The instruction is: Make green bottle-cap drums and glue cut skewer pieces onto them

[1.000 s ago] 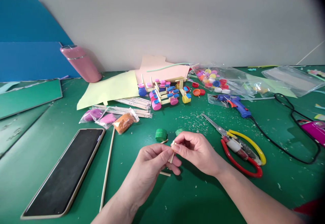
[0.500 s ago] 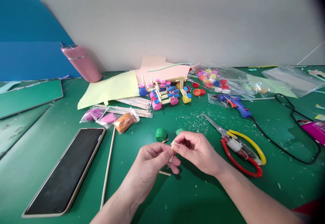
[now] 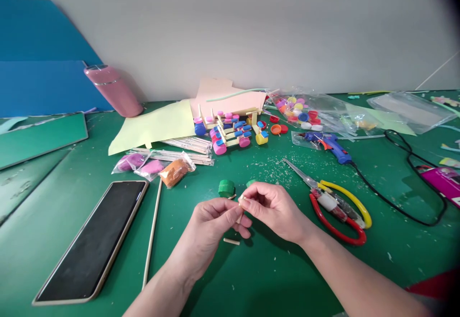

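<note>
In the head view, my left hand is closed in a pinch on a small pale wooden stick piece. Its other fingers curl loosely beneath. Thumb and forefinger of my right hand pinch at the upper end of the same piece, touching the left fingertips. Fingers cover most of it. Just beyond the hands sit a green bottle cap and a second green cap, partly hidden by the right hand. A short cut stick lies on the green table below the left hand.
Scissors with red and yellow handles lie right, before a blue glue gun with a black cord. A phone and a long stick are left. Behind are cap-and-stick models, bagged clay and a pink tumbler.
The view has shifted slightly, so everything appears a little further left. Both hands keep nearly the same pinch on the small stick piece.
</note>
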Motion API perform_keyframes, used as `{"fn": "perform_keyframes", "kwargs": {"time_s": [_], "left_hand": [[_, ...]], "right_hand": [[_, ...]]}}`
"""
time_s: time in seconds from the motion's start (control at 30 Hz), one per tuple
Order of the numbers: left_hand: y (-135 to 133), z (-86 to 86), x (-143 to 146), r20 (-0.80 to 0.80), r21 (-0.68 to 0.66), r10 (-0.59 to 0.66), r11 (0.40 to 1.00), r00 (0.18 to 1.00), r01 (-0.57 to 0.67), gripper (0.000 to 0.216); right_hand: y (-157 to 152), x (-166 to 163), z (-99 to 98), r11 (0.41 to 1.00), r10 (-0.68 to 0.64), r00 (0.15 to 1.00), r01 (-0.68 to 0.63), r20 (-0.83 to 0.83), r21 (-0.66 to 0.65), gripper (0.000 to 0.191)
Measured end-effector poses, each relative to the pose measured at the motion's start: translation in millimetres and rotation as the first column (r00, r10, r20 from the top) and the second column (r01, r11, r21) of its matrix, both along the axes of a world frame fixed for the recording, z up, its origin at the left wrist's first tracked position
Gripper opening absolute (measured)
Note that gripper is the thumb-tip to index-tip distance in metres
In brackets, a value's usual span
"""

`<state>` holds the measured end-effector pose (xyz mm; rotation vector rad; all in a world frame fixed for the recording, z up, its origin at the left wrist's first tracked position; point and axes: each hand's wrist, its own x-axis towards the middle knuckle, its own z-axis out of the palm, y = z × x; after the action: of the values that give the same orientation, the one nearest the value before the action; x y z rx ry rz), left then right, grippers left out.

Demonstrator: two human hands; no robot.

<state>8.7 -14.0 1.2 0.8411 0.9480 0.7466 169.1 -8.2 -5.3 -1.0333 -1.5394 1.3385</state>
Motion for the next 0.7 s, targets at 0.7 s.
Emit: {"fn": "perform_keyframes", "kwargs": {"time_s": [0.7], "left_hand": [[-0.8,1.8,3.1,-0.040,0.066,-0.018,0.998,0.999,0.020,0.015]], "right_hand": [[-3.8,1.9,5.4,0.998,0.025,0.999,-0.026,0.027,0.053,0.011]]}}
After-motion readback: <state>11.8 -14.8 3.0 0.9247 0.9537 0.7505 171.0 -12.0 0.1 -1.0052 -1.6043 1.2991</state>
